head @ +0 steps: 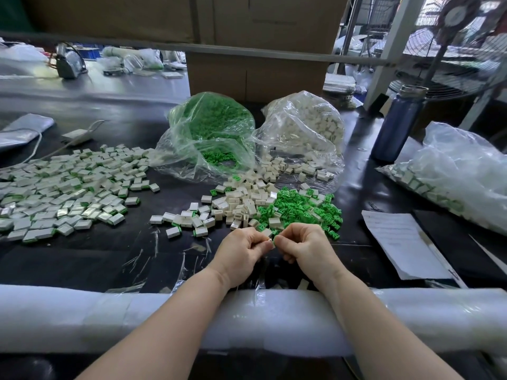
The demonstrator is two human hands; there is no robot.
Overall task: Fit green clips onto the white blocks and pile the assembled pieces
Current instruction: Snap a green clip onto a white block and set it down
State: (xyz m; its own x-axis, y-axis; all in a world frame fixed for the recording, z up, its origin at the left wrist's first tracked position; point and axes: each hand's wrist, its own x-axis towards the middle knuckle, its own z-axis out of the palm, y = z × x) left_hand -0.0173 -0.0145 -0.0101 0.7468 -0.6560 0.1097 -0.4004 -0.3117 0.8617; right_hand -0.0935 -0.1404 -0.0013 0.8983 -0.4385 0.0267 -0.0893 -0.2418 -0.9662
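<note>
My left hand (pixel 241 249) pinches a small white block (pixel 266 232) near the front middle of the black table. My right hand (pixel 304 248) pinches a green clip (pixel 273 242) right against that block; most of the clip is hidden by my fingers. Just beyond my hands lie loose white blocks (pixel 238 204) and a heap of loose green clips (pixel 304 207). A wide pile of assembled pieces (pixel 68 187) covers the table's left side.
An open bag of green clips (pixel 211 133) and an open bag of white blocks (pixel 304 127) stand behind the loose parts. A blue bottle (pixel 397 124), a filled plastic bag (pixel 455 171) and a paper sheet (pixel 400 242) are at the right. White foam padding (pixel 109 316) lines the front edge.
</note>
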